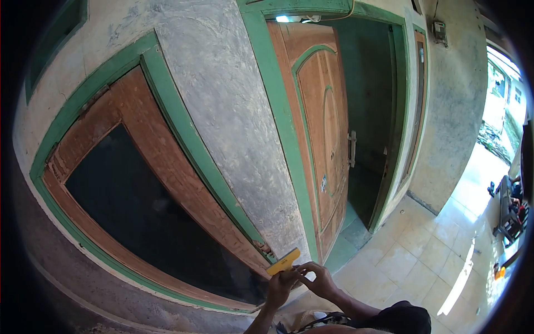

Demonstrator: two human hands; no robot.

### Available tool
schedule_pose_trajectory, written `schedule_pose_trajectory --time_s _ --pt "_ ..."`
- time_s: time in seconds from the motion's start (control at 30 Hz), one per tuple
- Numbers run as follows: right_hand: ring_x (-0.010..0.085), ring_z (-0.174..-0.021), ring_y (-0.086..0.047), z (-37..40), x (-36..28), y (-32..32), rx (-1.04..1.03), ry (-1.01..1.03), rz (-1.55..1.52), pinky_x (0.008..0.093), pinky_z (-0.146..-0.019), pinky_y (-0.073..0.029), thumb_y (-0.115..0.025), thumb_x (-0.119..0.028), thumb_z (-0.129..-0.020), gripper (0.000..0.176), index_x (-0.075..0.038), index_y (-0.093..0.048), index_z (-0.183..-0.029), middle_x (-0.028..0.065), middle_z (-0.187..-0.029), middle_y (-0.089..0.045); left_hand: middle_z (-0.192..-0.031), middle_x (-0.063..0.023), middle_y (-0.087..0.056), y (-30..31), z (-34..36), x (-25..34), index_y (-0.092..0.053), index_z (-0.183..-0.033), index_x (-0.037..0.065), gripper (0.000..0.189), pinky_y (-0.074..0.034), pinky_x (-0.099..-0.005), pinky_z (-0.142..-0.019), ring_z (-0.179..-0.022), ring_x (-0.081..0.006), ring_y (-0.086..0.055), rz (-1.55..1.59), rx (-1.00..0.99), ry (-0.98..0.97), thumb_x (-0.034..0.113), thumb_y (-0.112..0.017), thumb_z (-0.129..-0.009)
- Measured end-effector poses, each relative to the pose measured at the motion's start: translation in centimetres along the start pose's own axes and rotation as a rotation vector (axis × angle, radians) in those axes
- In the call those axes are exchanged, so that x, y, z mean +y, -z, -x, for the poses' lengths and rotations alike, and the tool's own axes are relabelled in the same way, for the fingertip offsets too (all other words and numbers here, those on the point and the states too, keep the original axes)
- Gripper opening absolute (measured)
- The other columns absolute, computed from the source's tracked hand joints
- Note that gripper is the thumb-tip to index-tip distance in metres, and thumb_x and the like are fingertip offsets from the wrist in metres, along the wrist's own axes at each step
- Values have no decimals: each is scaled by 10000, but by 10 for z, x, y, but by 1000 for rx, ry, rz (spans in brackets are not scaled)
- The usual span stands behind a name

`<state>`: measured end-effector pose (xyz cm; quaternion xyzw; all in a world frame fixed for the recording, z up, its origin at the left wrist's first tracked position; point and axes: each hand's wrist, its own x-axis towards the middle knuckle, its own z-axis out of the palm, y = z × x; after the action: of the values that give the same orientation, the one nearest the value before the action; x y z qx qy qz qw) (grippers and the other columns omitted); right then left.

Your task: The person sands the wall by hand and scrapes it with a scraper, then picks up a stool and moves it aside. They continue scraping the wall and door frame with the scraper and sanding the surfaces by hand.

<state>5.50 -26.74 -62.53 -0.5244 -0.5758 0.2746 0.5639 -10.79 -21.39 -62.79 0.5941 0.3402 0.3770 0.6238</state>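
Note:
My left hand [282, 285] is closed around the lower edge of a flat yellow putty scraper [284, 262] with small dark print on it. It is held up in front of the wall, by the lower right corner of the window frame. Close beside it, my right hand [319, 281] has its fingers bent in a pinch, with the fingertips meeting the left hand's fingers. What lies between those fingertips is hidden. Behind the hands are the grey plastered wall [222, 94] and the window's bare brown wood sash [167, 167].
A green frame [192, 131] borders the dark-paned window. To the right, a brown panelled door [322, 122] stands ajar in its green doorway. Pale floor tiles [414, 270] stretch right towards a dark bench [507, 214] with things on it. A small orange object [500, 273] is near the right edge.

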Motion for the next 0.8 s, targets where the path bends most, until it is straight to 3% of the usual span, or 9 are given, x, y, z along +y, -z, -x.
schedule_pose_trajectory --time_s 0.3,0.47,0.57,0.63,0.77,0.8 --pt "294 -940 -754 2 -5 0 -24 -8 66 380 -814 -591 -732 -97 -928 230 -6 -642 -1119 149 -1017 -753 -1049 -119 -734 -9 11 17 -694 -1104 -35 302 -570 -302 -831 -950 -180 -716 -205 159 -37 186 -789 -921" --pt "294 -922 -744 -5 -11 -1 -67 -22 72 380 -782 -573 -733 -137 -933 248 -12 -642 -1127 161 -1005 -743 -1051 -147 -727 8 11 1 -684 -1118 -26 313 -565 -330 -819 -957 -204 -721 -263 144 -204 197 -785 -924" --pt "254 -908 -724 -7 -8 -3 -130 -29 44 358 -775 -550 -752 -189 -927 292 -8 -641 -1128 161 -1025 -734 -1068 -148 -724 9 13 9 -676 -1127 -20 339 -563 -333 -823 -970 -214 -719 -308 185 -196 206 -799 -907" --pt "197 -927 -694 -8 3 -6 -173 -20 -134 341 -786 -533 -782 -233 -912 356 5 -657 -1145 136 -1015 -717 -1065 -146 -724 9 16 8 -672 -1129 -17 355 -562 -335 -822 -971 -215 -716 -277 193 -168 207 -811 -892" --pt "166 -944 -671 -15 -3 7 -331 -120 -75 329 -814 -539 -775 -221 -930 360 26 -672 -1172 100 -990 -701 -1069 -127 -690 13 16 9 -613 -1127 -24 393 -539 -349 -850 -983 -213 -674 -351 243 -144 150 -818 -841" --pt "166 -954 -671 -16 -6 8 -302 -104 -218 324 -841 -543 -760 -209 -944 343 29 -677 -1178 92 -979 -696 -1069 -127 -690 15 16 8 -613 -1127 -24 393 -539 -349 -850 -983 -213 -674 -346 244 -144 150 -818 -841"
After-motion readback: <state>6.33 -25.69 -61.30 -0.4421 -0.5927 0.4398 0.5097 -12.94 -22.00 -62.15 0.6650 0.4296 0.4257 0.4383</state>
